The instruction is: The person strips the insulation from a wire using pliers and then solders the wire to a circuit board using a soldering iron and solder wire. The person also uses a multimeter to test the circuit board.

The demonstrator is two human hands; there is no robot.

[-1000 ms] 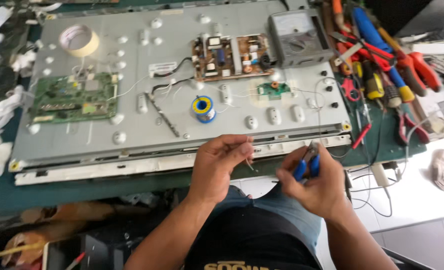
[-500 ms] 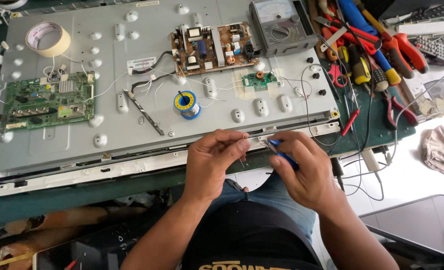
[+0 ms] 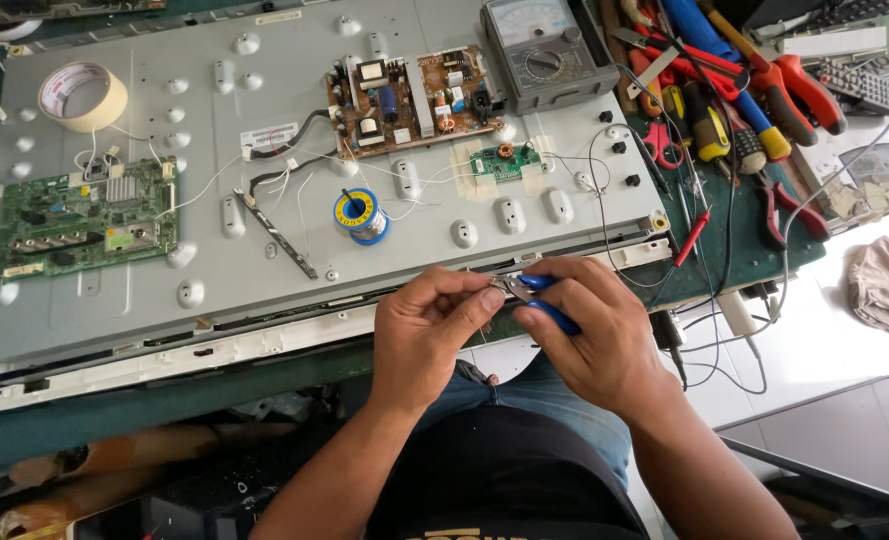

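The left hand [image 3: 434, 325] pinches something very small between thumb and fingertips [image 3: 491, 298], too small to tell what it is; the right hand [image 3: 599, 330] grips the blue-handled cutters [image 3: 544, 300] with its fingers curled tight round the handles, the metal tip meeting the left fingertips; the two hands touch there, just in front of the near edge of the grey metal back panel [image 3: 264, 200] that lies flat on the green bench; just beyond the fingers, on the panel, stands a spool of solder [image 3: 362, 213] with a blue rim, and a thin metal strip [image 3: 274, 233] lies to its left; farther off sit a small green board [image 3: 505, 160] under tape, a brown power board [image 3: 412, 100] and a grey analogue meter [image 3: 539, 50]; far to the left are a green main board [image 3: 84, 220] and a roll of masking tape [image 3: 82, 95]; to the right of the hands lie a red probe [image 3: 692, 237], tangled wires and a heap of pliers and screwdrivers [image 3: 744, 90]; nothing lies between the hands and the camera.
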